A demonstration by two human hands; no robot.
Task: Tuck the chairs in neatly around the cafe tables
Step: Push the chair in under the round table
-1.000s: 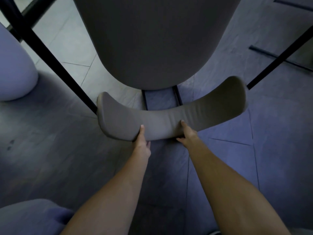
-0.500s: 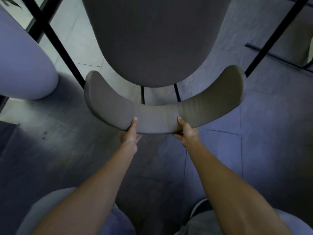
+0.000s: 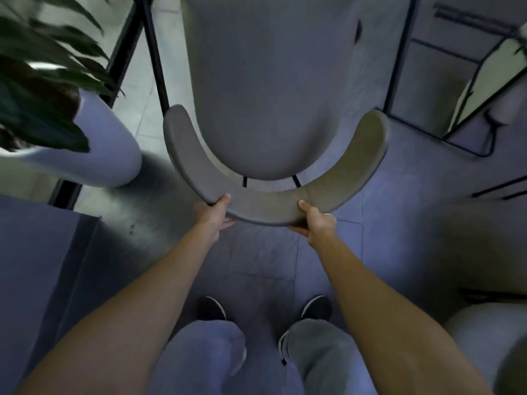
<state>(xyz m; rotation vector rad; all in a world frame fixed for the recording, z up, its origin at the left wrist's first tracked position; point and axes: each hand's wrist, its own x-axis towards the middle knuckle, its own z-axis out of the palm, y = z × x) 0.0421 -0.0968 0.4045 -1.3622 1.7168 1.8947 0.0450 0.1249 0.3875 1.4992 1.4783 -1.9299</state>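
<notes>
Backrest (image 3: 265, 208) rests in left grip (image 3: 212, 216) and right grip (image 3: 318, 223).

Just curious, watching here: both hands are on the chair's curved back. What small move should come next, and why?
Probably a straight push forward: the left hand and right hand grip the chair back either side of its middle, and the seat points away between two dark legs.

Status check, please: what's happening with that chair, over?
Left hand and right hand both grip the curved backrest. Chair upright. White plant pot close on the left.
</notes>
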